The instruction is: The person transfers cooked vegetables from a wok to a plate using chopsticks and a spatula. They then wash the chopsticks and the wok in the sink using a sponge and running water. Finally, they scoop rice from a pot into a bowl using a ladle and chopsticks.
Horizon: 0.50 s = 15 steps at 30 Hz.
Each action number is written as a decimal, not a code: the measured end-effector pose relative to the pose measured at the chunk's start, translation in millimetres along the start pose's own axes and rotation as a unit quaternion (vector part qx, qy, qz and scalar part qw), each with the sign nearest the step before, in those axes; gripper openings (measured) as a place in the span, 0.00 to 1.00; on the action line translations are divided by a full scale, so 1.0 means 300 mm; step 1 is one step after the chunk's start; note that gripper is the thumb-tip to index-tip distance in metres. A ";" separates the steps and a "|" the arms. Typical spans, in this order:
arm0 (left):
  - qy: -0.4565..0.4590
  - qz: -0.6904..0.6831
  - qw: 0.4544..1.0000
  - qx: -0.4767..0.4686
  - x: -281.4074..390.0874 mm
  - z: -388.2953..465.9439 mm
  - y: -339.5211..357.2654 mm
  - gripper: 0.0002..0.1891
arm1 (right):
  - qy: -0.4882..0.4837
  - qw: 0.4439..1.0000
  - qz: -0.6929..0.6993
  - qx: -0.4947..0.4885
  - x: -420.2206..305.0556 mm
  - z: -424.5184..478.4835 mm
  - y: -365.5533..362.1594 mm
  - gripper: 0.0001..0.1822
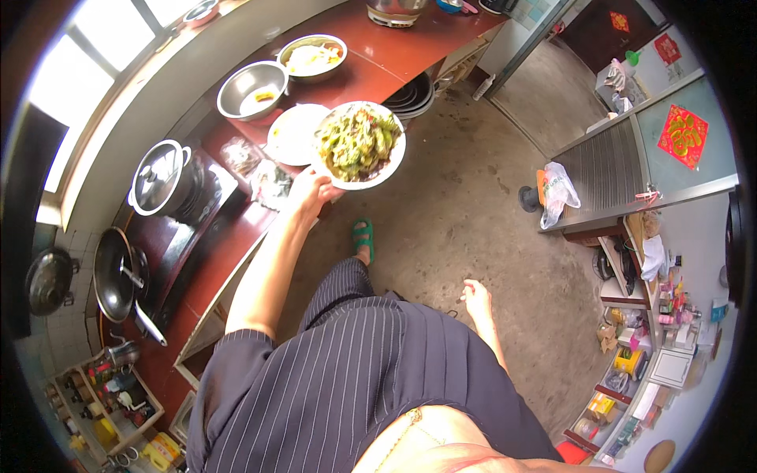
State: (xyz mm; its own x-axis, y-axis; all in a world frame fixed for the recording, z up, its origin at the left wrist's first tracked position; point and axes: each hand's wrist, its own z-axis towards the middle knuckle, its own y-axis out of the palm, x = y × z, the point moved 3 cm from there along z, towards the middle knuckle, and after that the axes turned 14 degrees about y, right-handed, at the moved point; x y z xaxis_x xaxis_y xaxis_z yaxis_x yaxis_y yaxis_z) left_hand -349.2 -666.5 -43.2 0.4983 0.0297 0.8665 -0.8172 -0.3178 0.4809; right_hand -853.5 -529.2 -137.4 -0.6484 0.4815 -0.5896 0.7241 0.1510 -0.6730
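Note:
My left hand [312,190] grips the rim of a white plate [387,178] heaped with cooked green vegetables [358,143] and bits of red. The plate is held out past the front edge of the red countertop [369,56]. Just behind it on the counter lies a second white plate [291,137], partly covered by the first. My right hand [476,297] hangs at my side above the floor, holding nothing, its fingers loosely curled. A steel bowl [245,94] with a little food stands farther back, beside another bowl [313,56] of pale sliced food.
A lidded pot [158,178] stands on the cooktop at left, near a wok [113,275] with a utensil in it. Plastic bags [269,180] lie by the plates. A sliding door [603,159] and loaded shelves [627,331] line the right side of the concrete floor [467,195].

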 end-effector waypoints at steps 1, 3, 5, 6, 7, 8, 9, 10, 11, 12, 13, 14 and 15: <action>0.005 0.015 1.000 -0.012 -0.015 0.098 0.061 0.21 | 0.021 1.000 0.009 -0.003 -0.002 0.028 -0.025 0.13; 0.001 -0.014 1.000 0.022 -0.092 0.295 0.124 0.19 | 0.065 0.998 0.017 -0.004 -0.010 0.116 -0.067 0.14; 0.015 -0.041 0.999 0.018 -0.158 0.471 0.150 0.18 | 0.094 0.994 0.058 0.006 -0.012 0.212 -0.091 0.14; 0.033 -0.051 0.998 0.000 -0.184 0.556 0.165 0.18 | 0.131 0.991 0.024 0.007 -0.020 0.272 -0.111 0.14; 0.050 -0.062 0.997 -0.016 -0.217 0.637 0.172 0.18 | 0.136 0.991 0.019 0.005 -0.052 0.336 -0.135 0.14; 0.058 -0.069 0.996 -0.011 -0.252 0.747 0.166 0.20 | 0.139 0.990 0.013 0.001 -0.084 0.411 -0.155 0.14; 0.061 -0.079 0.995 -0.009 -0.269 0.835 0.198 0.21 | 0.147 0.989 0.005 0.002 -0.105 0.470 -0.187 0.14; 0.017 -0.072 0.997 0.034 -0.298 0.911 0.220 0.22 | 0.153 0.988 0.016 0.002 -0.126 0.532 -0.222 0.14; -0.028 -0.063 0.995 0.071 -0.279 0.977 0.278 0.22 | 0.161 0.986 0.031 0.005 -0.145 0.585 -0.244 0.14; -0.022 -0.098 0.992 0.071 -0.265 1.038 0.341 0.23 | 0.170 0.984 0.047 0.005 -0.143 0.637 -0.270 0.14; -0.016 -0.133 0.988 0.071 -0.260 1.101 0.394 0.23 | 0.179 0.982 0.063 0.005 -0.139 0.691 -0.300 0.14; 0.009 -0.071 0.995 0.073 -0.253 1.170 0.402 0.23 | 0.174 0.982 0.081 0.006 -0.161 0.751 -0.332 0.14; 0.024 -0.050 0.993 0.104 -0.277 1.262 0.343 0.24 | 0.169 0.983 0.075 -0.002 -0.214 0.821 -0.363 0.14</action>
State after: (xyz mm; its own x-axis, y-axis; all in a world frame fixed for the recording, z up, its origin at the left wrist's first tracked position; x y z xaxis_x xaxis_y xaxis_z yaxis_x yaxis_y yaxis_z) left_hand -365.1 -1060.4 -116.3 0.5562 0.1142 0.8232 -0.6840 -0.4997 0.5315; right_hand -948.7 -789.1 -136.2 -0.4193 0.7582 -0.4994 0.8071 0.0594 -0.5875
